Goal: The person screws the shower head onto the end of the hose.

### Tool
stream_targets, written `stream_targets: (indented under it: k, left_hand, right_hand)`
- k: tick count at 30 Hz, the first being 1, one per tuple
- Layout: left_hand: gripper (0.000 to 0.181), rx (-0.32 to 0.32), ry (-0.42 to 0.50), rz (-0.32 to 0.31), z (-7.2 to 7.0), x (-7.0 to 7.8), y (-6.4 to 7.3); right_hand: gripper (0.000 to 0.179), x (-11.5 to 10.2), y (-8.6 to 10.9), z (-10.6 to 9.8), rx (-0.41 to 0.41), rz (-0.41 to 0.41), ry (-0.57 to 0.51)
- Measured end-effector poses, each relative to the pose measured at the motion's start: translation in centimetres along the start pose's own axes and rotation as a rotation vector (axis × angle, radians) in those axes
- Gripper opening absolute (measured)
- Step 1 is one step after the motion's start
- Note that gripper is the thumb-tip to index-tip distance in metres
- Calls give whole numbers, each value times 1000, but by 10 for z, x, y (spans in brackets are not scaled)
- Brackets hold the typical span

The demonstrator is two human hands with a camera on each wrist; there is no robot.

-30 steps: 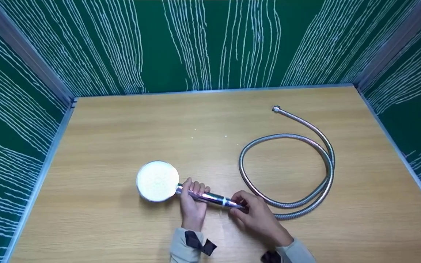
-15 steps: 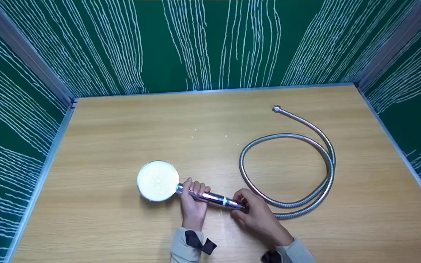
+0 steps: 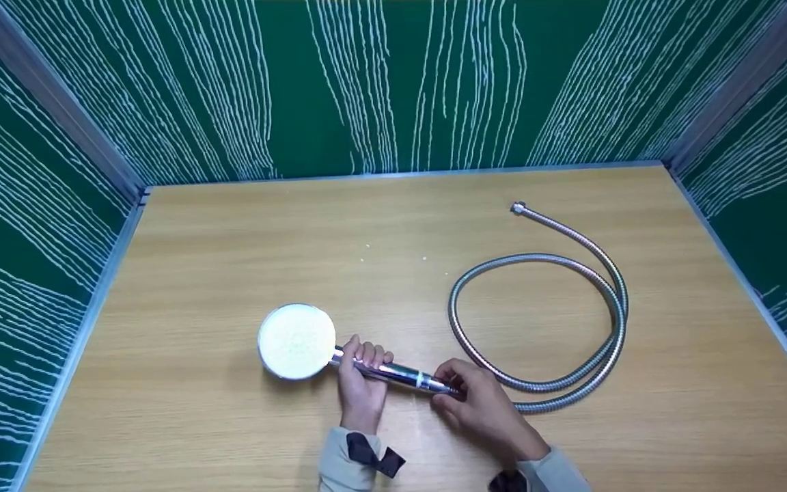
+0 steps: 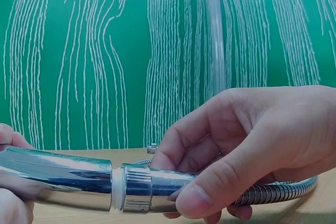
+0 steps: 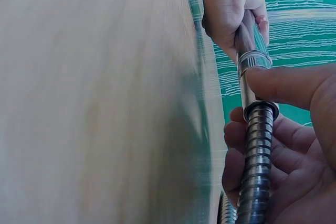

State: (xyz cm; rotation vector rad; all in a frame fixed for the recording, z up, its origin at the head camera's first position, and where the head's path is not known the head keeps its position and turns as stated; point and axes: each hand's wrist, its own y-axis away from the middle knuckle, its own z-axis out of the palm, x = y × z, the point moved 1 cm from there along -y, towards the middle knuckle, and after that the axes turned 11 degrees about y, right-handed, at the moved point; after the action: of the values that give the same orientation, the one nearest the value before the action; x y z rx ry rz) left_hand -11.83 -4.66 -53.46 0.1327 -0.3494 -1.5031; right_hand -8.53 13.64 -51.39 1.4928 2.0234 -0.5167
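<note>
My left hand [image 3: 364, 389] grips the chrome handle of a hand shower [image 3: 296, 342], whose round pale face is turned up on the left. At the handle's lower end, my right hand [image 3: 486, 406] pinches the smooth metal connector [image 4: 168, 187] of a ribbed shower hose [image 5: 257, 156] between thumb and fingers. In the left wrist view, the connector's ridged collar [image 4: 137, 188] meets the handle [image 4: 58, 179] in line, with a white ring [image 4: 116, 190] showing at the joint. The right fingers partly hide the connector and the start of the hose.
The metal hose loops over the wooden table [image 3: 229, 239] to the right, its free end nut [image 3: 518, 208] toward the back. Several tiny white specks lie mid-table. Green walls [image 3: 311, 102] with white wavy lines enclose the back and both sides.
The right thumb and fingers have shifted very slightly to the right at the connector. The left hand and hand shower stay nearly in place; the head view has tilted a little.
</note>
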Motion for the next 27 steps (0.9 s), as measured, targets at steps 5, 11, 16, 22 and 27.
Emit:
stream_targets:
  k: [5, 11, 16, 22, 27]
  left_hand:
    - [42, -5, -3, 2, 1, 1, 0]
    - [44, -27, -10, -6, -1, 1, 1]
    - [44, -28, 9, -10, -2, 2, 2]
    - [44, -40, -4, -11, -3, 1, 1]
    - [43, -35, -12, -8, -3, 1, 1]
  right_hand:
    - [22, 0, -1, -1, -14, -12, 1]
    - [32, 1, 0, 1, -28, -61, -14]
    - [39, 0, 0, 2, -12, -56, -30]
    - [30, 0, 1, 1, 24, -51, -31]
    - [26, 1, 1, 1, 6, -34, -26]
